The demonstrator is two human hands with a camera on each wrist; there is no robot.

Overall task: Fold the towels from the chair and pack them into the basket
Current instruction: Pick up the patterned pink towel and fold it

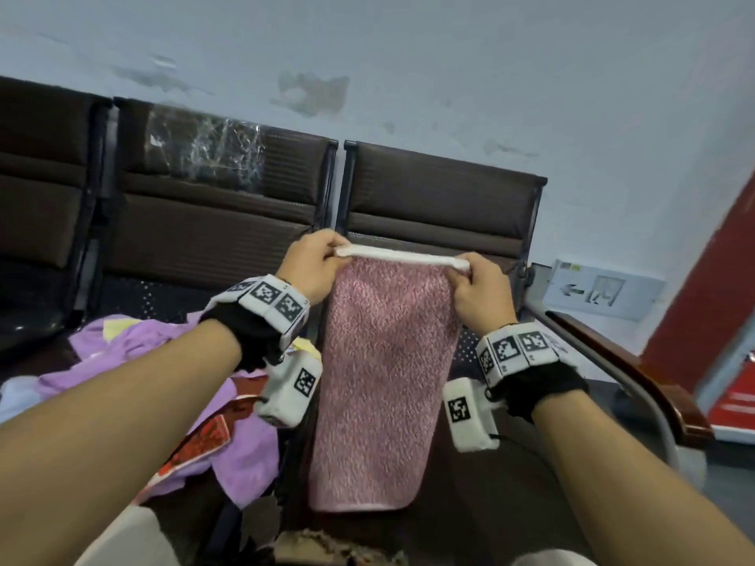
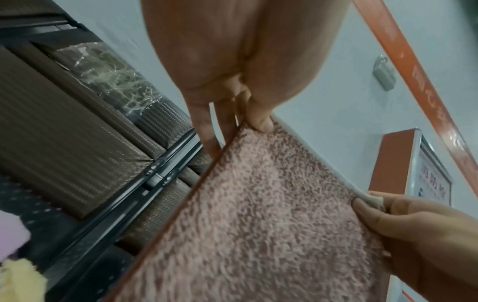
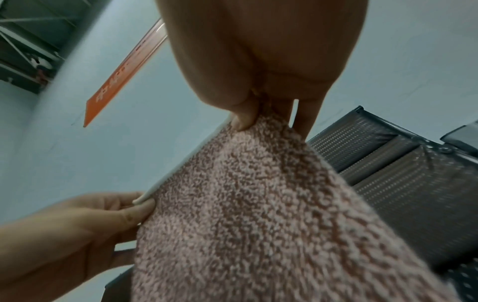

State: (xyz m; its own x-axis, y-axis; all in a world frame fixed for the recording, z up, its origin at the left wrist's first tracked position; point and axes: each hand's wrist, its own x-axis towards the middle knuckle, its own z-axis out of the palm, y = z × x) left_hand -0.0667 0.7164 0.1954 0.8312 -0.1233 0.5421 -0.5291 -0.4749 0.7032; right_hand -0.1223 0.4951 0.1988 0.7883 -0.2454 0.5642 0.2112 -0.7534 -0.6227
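Bare forearms, no sleeves. Left hand (image 1: pixel 310 263) and right hand (image 1: pixel 482 296) ungloved. Each wrist wears a black wrap with a white segmented band (image 1: pixel 271 300) printed with black-and-white square fiducial markers. White boxy camera module (image 1: pixel 470 414) with its own marker hangs under each wrist; thin black cable (image 1: pixel 519 439) runs from the right one.

Brown chairs (image 1: pixel 212 222) with heaped purple towels (image 1: pixel 171 353) on the seat

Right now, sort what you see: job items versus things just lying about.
Job:
- pink towel, top corners pinched by left hand and right hand
- purple towels heaped on the chair seat

Lying about:
- arrow sign on the wall
- red printed paper
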